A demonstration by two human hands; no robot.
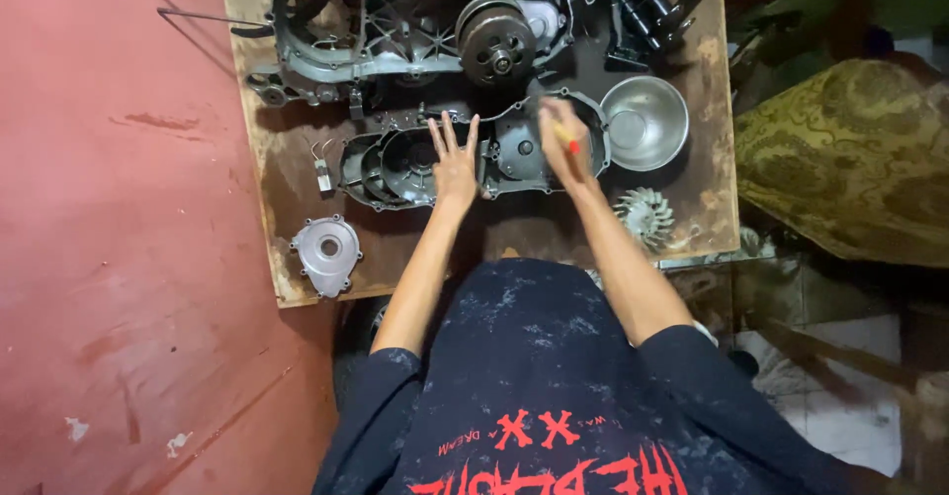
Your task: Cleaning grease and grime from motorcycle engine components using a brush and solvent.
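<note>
My left hand (455, 164) rests flat with fingers spread on a long grey engine side cover (395, 164) lying on a stained wooden board (297, 188). My right hand (561, 141) is blurred and grips a thin tool with a red and yellow handle (567, 139) over the right part of the same cover. Behind it lies a larger engine crankcase (395, 35) with a round clutch drum (497, 45).
A steel bowl (645, 121) stands right of the cover. A finned fan wheel (645, 216) lies near the board's front right. A small silver cover plate (326, 253) sits front left. Black parts (652, 5) sit at the back right. Red floor at left, patterned cloth at right.
</note>
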